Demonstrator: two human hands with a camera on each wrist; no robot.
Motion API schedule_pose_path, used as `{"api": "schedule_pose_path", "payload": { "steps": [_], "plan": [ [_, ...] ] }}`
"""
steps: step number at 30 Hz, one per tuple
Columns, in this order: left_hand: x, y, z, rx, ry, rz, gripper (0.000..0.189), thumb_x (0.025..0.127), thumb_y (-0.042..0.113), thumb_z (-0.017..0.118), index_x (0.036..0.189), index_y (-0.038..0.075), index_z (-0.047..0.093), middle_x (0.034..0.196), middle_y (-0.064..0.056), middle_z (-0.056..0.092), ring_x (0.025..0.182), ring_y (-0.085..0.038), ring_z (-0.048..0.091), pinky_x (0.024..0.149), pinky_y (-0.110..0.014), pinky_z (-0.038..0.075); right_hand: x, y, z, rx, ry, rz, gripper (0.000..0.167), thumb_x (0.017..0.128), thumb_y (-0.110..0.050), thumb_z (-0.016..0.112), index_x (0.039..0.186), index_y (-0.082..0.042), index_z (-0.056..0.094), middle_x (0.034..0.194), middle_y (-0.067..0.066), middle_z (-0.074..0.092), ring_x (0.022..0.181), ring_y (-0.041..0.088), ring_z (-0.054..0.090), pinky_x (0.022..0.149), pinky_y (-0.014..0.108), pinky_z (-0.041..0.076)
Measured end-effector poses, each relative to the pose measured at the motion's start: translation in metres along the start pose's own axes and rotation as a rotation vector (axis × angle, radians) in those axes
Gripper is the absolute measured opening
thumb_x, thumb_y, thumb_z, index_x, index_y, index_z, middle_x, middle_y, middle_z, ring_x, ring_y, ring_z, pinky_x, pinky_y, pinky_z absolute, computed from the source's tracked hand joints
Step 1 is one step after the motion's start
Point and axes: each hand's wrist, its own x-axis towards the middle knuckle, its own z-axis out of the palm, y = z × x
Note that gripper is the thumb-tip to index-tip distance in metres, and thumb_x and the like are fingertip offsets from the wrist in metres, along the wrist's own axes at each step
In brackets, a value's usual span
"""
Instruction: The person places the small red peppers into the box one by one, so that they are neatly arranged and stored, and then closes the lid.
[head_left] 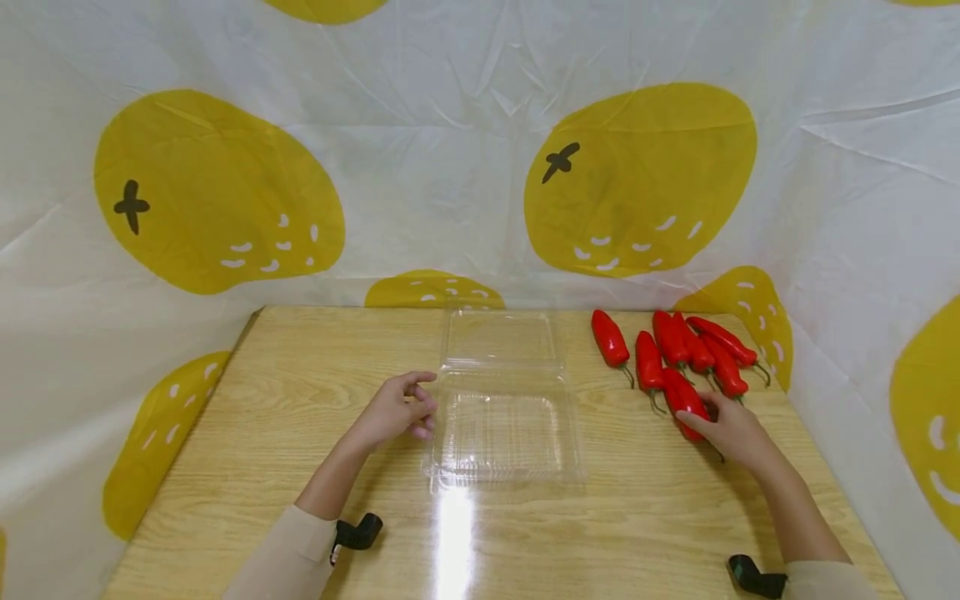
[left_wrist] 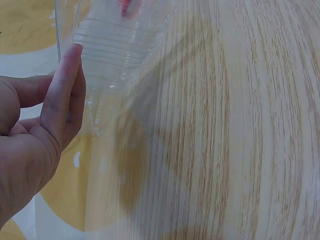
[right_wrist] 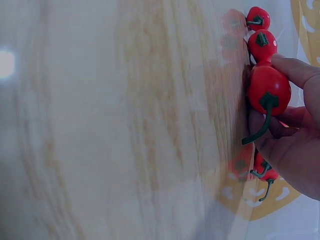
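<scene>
And there was the right hand point(head_left: 731, 429), thumb and fingers wrapped round a pepper point(head_left: 688, 408) at the right of the table point(head_left: 240, 475)! Whether that pepper was off the wood, the views didn't settle. Its skin looked slick, so a light grip might have let it roll away, and its far end sat close against its neighbours (the spot to watch), where a careless pull could have scattered them. Across the way, the left hand point(head_left: 393, 411) held nothing, fingers loosely bent, right at the edge of the clear box point(head_left: 502, 433); touching or just apart, no telling. The box looked thin and light, so a knock from those fingers would likely have skidded it or buckled its rim. Just past the held pepper, another pepper point(head_left: 649, 362) poked its stem near the route to the box, the likeliest snag. Further off, a bunch of peppers point(head_left: 678, 340) crowded the right corner, a lone pepper point(head_left: 611, 337) lay between bunch and box, and the lid point(head_left: 501, 337) spread back towards the fruit-print sheet point(head_left: 435, 167) behind everything.
</scene>
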Motion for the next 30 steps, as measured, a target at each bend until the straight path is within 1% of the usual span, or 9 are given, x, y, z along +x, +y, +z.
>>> {"api": "schedule_pose_path", "payload": {
  "steps": [4, 6, 11, 17, 23, 28, 30],
  "plan": [
    [0.001, 0.0, 0.0, -0.002, 0.0, 0.0, 0.057, 0.1, -0.008, 0.059, 0.153, -0.002, 0.04, 0.103, -0.018, 0.056, 0.073, -0.024, 0.07, 0.065, -0.037, 0.067, -0.003, 0.001, -0.003, -0.001, -0.013, 0.013, 0.084, 0.102, -0.05, 0.061, 0.141, 0.021, 0.041, 0.124, 0.038, 0.061, 0.102, 0.043, 0.062, 0.081, 0.048, 0.059],
    [0.002, 0.0, 0.0, -0.003, 0.0, 0.003, 0.057, 0.1, -0.008, 0.059, 0.153, -0.002, 0.04, 0.103, -0.018, 0.056, 0.073, -0.024, 0.07, 0.065, -0.038, 0.067, -0.004, 0.002, -0.006, -0.001, -0.017, 0.015, 0.084, 0.102, -0.05, 0.06, 0.141, 0.022, 0.04, 0.124, 0.038, 0.06, 0.102, 0.043, 0.062, 0.08, 0.047, 0.059],
    [0.004, -0.001, -0.001, 0.006, -0.004, 0.013, 0.056, 0.1, -0.007, 0.059, 0.153, -0.003, 0.04, 0.103, -0.018, 0.056, 0.074, -0.025, 0.07, 0.065, -0.039, 0.068, -0.007, 0.0, -0.011, 0.007, -0.007, 0.006, 0.083, 0.102, -0.048, 0.062, 0.14, 0.022, 0.04, 0.121, 0.037, 0.062, 0.1, 0.041, 0.062, 0.075, 0.039, 0.059],
    [0.004, -0.002, 0.0, 0.005, -0.01, 0.006, 0.057, 0.1, -0.008, 0.059, 0.153, -0.003, 0.04, 0.104, -0.019, 0.056, 0.074, -0.025, 0.07, 0.066, -0.038, 0.068, -0.013, -0.002, -0.017, 0.018, 0.008, -0.007, 0.081, 0.102, -0.045, 0.063, 0.141, 0.022, 0.04, 0.119, 0.037, 0.063, 0.098, 0.04, 0.064, 0.068, 0.029, 0.057],
    [0.004, -0.004, 0.0, 0.0, -0.01, 0.005, 0.057, 0.1, -0.006, 0.061, 0.153, -0.002, 0.041, 0.104, -0.019, 0.057, 0.074, -0.024, 0.07, 0.066, -0.039, 0.068, -0.015, -0.006, -0.022, 0.033, 0.043, -0.024, 0.078, 0.102, -0.045, 0.063, 0.143, 0.017, 0.041, 0.117, 0.033, 0.065, 0.095, 0.035, 0.063, 0.062, 0.025, 0.055],
    [0.002, -0.004, -0.001, 0.008, -0.009, 0.011, 0.057, 0.1, -0.005, 0.061, 0.153, -0.002, 0.04, 0.103, -0.017, 0.056, 0.075, -0.025, 0.07, 0.066, -0.038, 0.068, -0.013, -0.016, -0.027, 0.035, 0.069, -0.061, 0.076, 0.101, -0.043, 0.066, 0.145, 0.014, 0.042, 0.118, 0.032, 0.065, 0.096, 0.035, 0.063, 0.064, 0.025, 0.055],
    [0.002, -0.004, -0.002, 0.011, -0.009, 0.015, 0.057, 0.1, -0.005, 0.061, 0.153, -0.003, 0.04, 0.103, -0.018, 0.056, 0.075, -0.025, 0.07, 0.066, -0.038, 0.068, -0.012, -0.02, -0.031, 0.021, 0.085, -0.082, 0.074, 0.101, -0.041, 0.068, 0.145, 0.013, 0.043, 0.116, 0.031, 0.065, 0.093, 0.034, 0.063, 0.063, 0.025, 0.053]
  ]
}}
